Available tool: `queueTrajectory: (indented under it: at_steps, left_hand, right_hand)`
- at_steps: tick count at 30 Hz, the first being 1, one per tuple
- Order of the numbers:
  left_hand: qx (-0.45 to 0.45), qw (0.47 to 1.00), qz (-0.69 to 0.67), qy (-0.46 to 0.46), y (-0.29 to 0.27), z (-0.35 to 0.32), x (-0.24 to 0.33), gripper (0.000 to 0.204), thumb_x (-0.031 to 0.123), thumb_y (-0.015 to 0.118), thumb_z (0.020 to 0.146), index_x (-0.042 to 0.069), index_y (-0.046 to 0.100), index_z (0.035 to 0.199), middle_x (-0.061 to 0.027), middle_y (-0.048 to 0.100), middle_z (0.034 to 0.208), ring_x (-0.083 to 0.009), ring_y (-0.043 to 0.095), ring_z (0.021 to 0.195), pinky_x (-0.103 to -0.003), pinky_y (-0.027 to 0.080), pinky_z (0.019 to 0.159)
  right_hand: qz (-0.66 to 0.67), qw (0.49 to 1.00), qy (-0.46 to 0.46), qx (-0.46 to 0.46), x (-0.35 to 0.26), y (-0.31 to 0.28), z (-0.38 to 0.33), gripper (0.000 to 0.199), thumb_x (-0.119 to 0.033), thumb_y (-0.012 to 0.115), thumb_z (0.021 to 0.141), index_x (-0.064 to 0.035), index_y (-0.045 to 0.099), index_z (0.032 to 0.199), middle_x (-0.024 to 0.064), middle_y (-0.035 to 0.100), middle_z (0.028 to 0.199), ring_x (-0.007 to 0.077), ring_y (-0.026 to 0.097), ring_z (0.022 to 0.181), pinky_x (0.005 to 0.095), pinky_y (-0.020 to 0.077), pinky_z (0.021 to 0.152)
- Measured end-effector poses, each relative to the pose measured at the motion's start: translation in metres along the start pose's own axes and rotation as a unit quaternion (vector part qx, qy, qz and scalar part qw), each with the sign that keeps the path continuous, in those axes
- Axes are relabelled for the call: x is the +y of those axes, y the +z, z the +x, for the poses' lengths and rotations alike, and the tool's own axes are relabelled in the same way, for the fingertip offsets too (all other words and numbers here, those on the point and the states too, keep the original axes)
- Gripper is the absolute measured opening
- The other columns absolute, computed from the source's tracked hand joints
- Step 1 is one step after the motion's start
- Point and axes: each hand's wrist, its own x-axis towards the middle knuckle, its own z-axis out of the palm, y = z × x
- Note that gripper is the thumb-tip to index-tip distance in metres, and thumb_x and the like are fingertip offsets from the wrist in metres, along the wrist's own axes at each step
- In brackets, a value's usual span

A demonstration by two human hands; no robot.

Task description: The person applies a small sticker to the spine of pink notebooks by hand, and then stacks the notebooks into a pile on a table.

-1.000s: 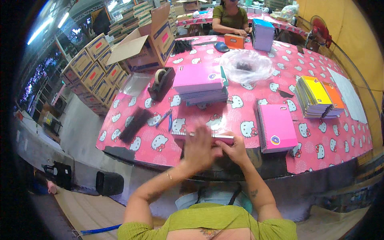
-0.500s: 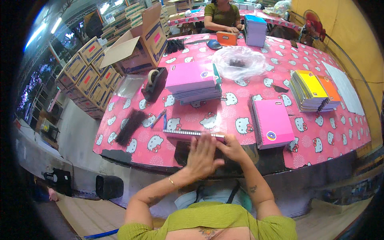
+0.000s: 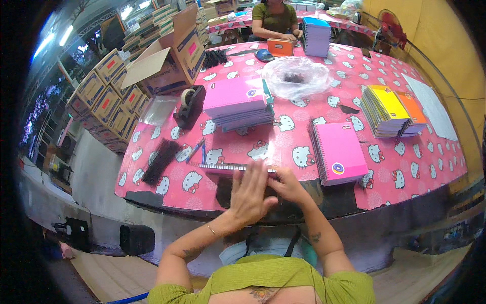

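Clear plastic bag point(image 3: 296, 76) holds dark pieces, seemingly binding combs point(image 3: 292, 77).

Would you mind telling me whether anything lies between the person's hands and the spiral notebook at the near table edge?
Nothing visible does: the left hand and right hand already rest on the spiral notebook.

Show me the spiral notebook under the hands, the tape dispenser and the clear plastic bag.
spiral notebook point(image 3: 223, 166), head view, wire-bound top edge
tape dispenser point(image 3: 190, 105), head view, black body
clear plastic bag point(image 3: 296, 77), head view, crumpled middle
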Motion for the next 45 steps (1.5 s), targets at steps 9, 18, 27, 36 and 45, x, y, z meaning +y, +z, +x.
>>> queueTrajectory:
  at_steps: [9,18,27,36,45]
  left_hand:
    - [-0.062,0.996,-0.071,-0.002,-0.037,0.050,-0.029,0.018,0.024,0.062,0.096,0.008,0.068,0.098,-0.0075,0.072,0.096,-0.0248,0.068,0.100,-0.058,0.009,0.121]
    - [-0.069,0.997,-0.039,-0.023,-0.036,0.058,-0.024,0.016,0.021,0.061,0.097,0.007,0.067,0.092,-0.0086,0.067,0.081,-0.0268,0.067,0.084,-0.057,0.023,0.116]
    - [-0.078,0.996,-0.031,-0.007,-0.098,0.059,-0.040,0.023,0.013,0.068,0.086,0.005,0.068,0.108,-0.0131,0.070,0.090,-0.0326,0.067,0.084,-0.044,0.052,0.080]
    - [0.102,0.980,-0.172,0.021,-0.054,0.178,0.051,0.060,0.030,0.071,0.092,0.010,0.050,0.145,-0.0262,0.055,0.131,-0.0321,0.057,0.122,-0.040,0.046,0.102]
    - [-0.025,0.985,-0.123,-0.117,0.109,0.182,0.084,0.065,0.027,0.073,0.087,0.005,0.050,0.143,-0.0231,0.059,0.130,-0.0357,0.063,0.109,-0.043,0.051,0.093]
  right_hand:
    - [-0.075,0.997,0.020,0.003,-0.061,-0.041,0.006,0.018,-0.013,0.072,0.090,0.0000,0.074,0.103,0.0086,0.074,0.090,0.0142,0.069,0.086,0.0307,0.0547,0.080]
    - [-0.203,0.977,-0.056,-0.047,-0.063,-0.043,0.025,0.013,-0.009,0.072,0.081,0.0004,0.064,0.085,0.0121,0.065,0.078,0.0218,0.065,0.073,0.0333,0.0512,0.067]
    - [-0.183,0.960,-0.055,0.204,-0.076,0.004,-0.004,0.028,-0.019,0.071,0.084,-0.0006,0.061,0.103,0.0168,0.064,0.095,0.0323,0.065,0.090,0.0413,0.0516,0.076]
    - [-0.024,0.939,-0.029,0.341,-0.156,-0.072,-0.045,0.049,-0.014,0.058,0.100,0.0032,0.041,0.143,0.0117,0.059,0.128,0.0199,0.059,0.114,0.0355,0.0477,0.100]
    - [-0.414,0.862,0.195,0.219,-0.051,-0.240,-0.090,0.058,-0.022,0.066,0.091,0.0012,0.050,0.141,0.0194,0.053,0.140,0.0303,0.054,0.126,0.0405,0.0405,0.107]
